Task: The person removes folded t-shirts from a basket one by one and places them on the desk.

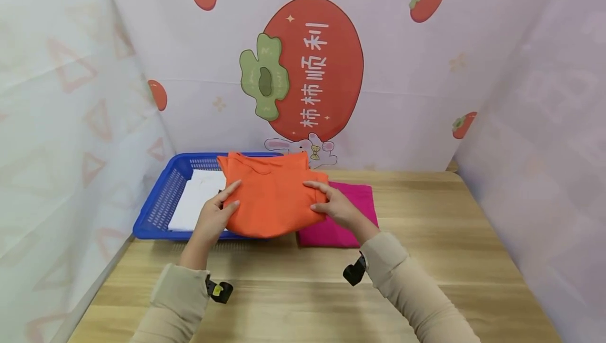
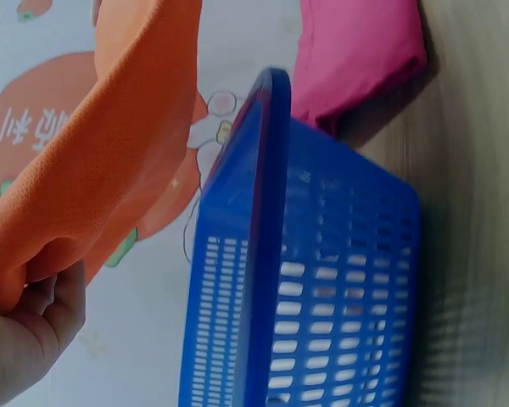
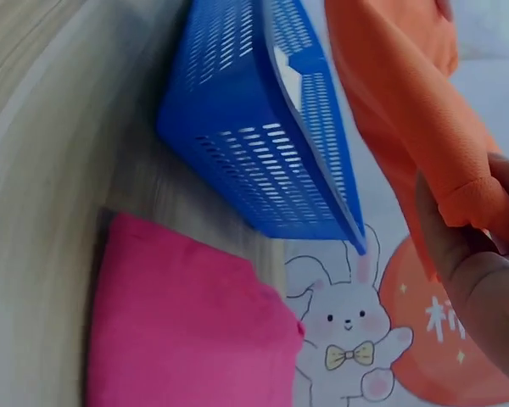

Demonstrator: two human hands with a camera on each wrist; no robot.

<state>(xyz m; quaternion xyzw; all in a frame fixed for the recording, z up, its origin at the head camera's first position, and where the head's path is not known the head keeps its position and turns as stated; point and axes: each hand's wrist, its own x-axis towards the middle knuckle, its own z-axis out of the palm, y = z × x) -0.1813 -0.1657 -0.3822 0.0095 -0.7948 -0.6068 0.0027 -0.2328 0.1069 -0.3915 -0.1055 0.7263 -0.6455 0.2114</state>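
Note:
An orange folded shirt (image 1: 272, 195) hangs in the air between the two hands, over the right part of a blue basket (image 1: 158, 235). My left hand (image 1: 213, 217) pinches its left side; in the left wrist view the thumb and fingers close on the orange cloth (image 2: 110, 161). On the other side my right hand (image 1: 338, 206) pinches the right edge, with thumb and fingers around the fold in the right wrist view. Inside the basket lies a folded white cloth (image 1: 196, 201). A folded magenta cloth (image 1: 352, 206) rests on the table, partly hidden by the shirt and right hand.
The wooden table (image 1: 426, 259) runs from the front to a fabric backdrop (image 1: 402, 80) printed with persimmons and a rabbit. Hanging fabric walls stand at left and right. The basket's raised rim (image 2: 276, 170) lies below the shirt.

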